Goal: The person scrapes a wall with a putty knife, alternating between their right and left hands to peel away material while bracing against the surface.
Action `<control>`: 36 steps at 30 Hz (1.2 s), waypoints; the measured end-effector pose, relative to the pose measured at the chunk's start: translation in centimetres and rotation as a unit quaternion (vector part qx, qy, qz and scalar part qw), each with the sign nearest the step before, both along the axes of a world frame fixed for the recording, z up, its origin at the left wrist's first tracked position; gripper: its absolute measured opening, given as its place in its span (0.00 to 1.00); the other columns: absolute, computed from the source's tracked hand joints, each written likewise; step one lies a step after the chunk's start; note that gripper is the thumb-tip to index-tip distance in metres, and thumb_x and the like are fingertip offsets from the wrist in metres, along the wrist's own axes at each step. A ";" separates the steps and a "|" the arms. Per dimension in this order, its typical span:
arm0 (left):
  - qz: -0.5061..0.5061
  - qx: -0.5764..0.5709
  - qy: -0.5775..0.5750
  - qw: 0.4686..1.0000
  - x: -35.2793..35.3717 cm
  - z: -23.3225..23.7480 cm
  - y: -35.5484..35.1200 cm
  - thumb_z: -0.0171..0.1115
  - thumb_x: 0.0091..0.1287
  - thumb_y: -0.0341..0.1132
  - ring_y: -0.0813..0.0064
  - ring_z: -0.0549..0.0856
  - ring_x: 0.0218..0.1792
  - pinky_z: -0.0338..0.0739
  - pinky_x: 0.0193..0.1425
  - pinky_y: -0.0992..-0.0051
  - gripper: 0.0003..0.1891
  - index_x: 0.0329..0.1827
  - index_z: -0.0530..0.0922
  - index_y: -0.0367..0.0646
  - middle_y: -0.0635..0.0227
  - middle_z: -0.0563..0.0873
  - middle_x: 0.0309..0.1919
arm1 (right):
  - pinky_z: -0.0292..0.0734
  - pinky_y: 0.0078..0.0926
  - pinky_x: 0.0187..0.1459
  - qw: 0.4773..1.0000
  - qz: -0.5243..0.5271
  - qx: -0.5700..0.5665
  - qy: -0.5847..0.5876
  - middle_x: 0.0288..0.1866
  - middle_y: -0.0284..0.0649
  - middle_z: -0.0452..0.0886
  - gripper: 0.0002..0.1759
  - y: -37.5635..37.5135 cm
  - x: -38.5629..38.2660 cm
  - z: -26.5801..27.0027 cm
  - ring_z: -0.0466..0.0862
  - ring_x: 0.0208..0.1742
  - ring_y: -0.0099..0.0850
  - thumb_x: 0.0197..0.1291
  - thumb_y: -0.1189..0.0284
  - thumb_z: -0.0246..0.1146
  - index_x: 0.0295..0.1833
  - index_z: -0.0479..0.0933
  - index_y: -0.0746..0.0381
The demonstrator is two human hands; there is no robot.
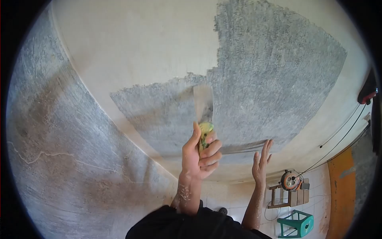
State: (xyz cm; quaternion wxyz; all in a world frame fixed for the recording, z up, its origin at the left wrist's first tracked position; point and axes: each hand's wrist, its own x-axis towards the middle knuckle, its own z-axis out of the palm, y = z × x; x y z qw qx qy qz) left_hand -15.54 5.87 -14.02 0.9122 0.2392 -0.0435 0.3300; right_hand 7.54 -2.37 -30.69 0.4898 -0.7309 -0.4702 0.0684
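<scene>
My left hand [201, 154] is closed around the yellow-green handle of a putty knife [203, 104], thumb along the left side. Its broad metal blade points up and lies at the wall, near the ragged edge between the grey patch [274, 75] and the off-white surface [135, 44]. Whitish specks cover my left wrist. Lower and to the right, my right hand [260, 163] is raised with fingers stretched and holds nothing. It is close to the wall at the grey patch's lower edge; whether it touches cannot be made out.
A grey, rough side wall [59, 119] meets this wall at a corner on the left. At the lower right, an orange-and-black cable reel [291, 181] sits by a wooden bench [298, 197], with a green plastic stool [296, 224] below. Dark cables [338, 149] run along the right.
</scene>
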 end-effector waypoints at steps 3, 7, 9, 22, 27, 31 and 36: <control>-0.043 -0.008 0.005 0.999 -0.8 2.4 0.5 0.39 0.75 0.65 0.90 0.53 0.08 0.44 0.06 0.86 0.28 0.31 0.69 0.51 0.82 0.59 0.13 | 0.19 0.60 0.74 1.000 0.000 -0.008 0.003 0.85 0.44 0.34 0.38 -0.6 -0.5 -0.6 0.31 0.84 0.40 0.76 0.52 0.44 0.83 0.40 0.53; -0.031 0.012 -0.044 0.998 -0.5 0.2 1.5 0.34 0.78 0.61 0.89 0.55 0.09 0.49 0.08 0.85 0.27 0.35 0.69 0.48 0.78 0.62 0.16 | 0.19 0.60 0.74 1.000 -0.010 -0.002 0.000 0.85 0.44 0.34 0.38 0.1 -0.6 -0.6 0.31 0.84 0.40 0.76 0.52 0.45 0.83 0.40 0.52; -0.047 0.023 -0.067 0.996 -0.8 -0.6 1.2 0.34 0.78 0.61 0.89 0.56 0.10 0.49 0.08 0.85 0.27 0.35 0.69 0.48 0.78 0.62 0.16 | 0.19 0.60 0.74 1.000 -0.012 -0.002 -0.005 0.85 0.43 0.34 0.38 0.1 -0.2 -0.3 0.31 0.84 0.39 0.76 0.52 0.45 0.83 0.40 0.52; -0.049 0.012 -0.025 0.998 -1.3 3.0 0.8 0.40 0.76 0.64 0.91 0.53 0.08 0.43 0.06 0.87 0.27 0.30 0.68 0.52 0.83 0.60 0.14 | 0.23 0.60 0.75 1.000 0.002 0.001 0.001 0.85 0.42 0.34 0.36 -0.7 -0.6 -0.5 0.33 0.84 0.40 0.77 0.52 0.44 0.83 0.42 0.49; -0.059 0.018 -0.073 0.995 -0.9 1.2 1.7 0.36 0.78 0.61 0.89 0.55 0.09 0.49 0.08 0.85 0.26 0.34 0.70 0.49 0.80 0.62 0.16 | 0.26 0.61 0.75 1.000 0.009 0.006 0.012 0.85 0.41 0.35 0.35 -0.8 -0.7 -0.4 0.36 0.84 0.40 0.77 0.51 0.43 0.83 0.43 0.49; -0.058 0.017 -0.064 0.996 -1.1 1.7 1.9 0.37 0.78 0.60 0.89 0.55 0.09 0.47 0.08 0.86 0.26 0.34 0.70 0.48 0.79 0.62 0.16 | 0.27 0.61 0.76 1.000 0.005 -0.002 0.016 0.85 0.40 0.36 0.35 -1.4 -1.0 -1.1 0.38 0.84 0.40 0.77 0.51 0.42 0.83 0.43 0.49; -0.081 0.022 -0.089 0.993 -1.5 0.6 1.4 0.37 0.78 0.60 0.89 0.55 0.09 0.46 0.08 0.85 0.26 0.34 0.70 0.48 0.79 0.62 0.15 | 0.29 0.63 0.75 1.000 0.012 0.001 0.018 0.85 0.40 0.38 0.35 -1.1 -1.1 -0.8 0.40 0.84 0.41 0.77 0.50 0.42 0.82 0.44 0.50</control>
